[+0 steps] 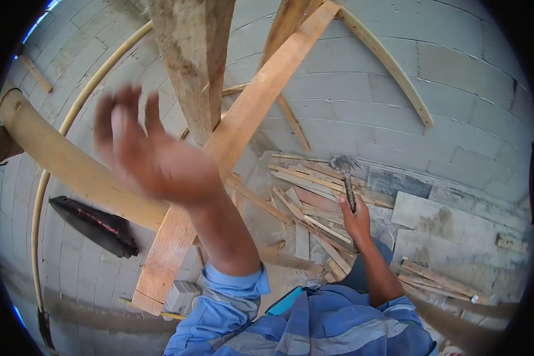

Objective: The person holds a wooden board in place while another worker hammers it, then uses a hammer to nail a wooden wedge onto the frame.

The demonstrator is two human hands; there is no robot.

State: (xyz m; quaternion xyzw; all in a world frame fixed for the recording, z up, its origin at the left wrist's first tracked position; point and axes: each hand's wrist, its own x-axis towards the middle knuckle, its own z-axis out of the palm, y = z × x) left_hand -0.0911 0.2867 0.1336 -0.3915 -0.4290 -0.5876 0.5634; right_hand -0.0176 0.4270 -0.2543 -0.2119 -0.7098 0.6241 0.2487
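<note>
My left hand (154,154) is raised at the left, its fingers apart and slightly blurred, with nothing visible in it. Behind my left wrist runs a long light wooden board (249,110), slanting from the upper middle to the lower left. A thick wooden post (196,65) stands at the board's far side, above my left hand. On the right, my right hand (356,218) is wrapped round the handle of a hammer (348,184), whose dark head points away from me over scrap wood.
Curved beams (71,157) cross the left side. A black bag (95,225) hangs by the block wall (457,83). Wood pieces (314,172) and flat panels (427,216) lie below at the right. Another board (391,65) leans on the wall.
</note>
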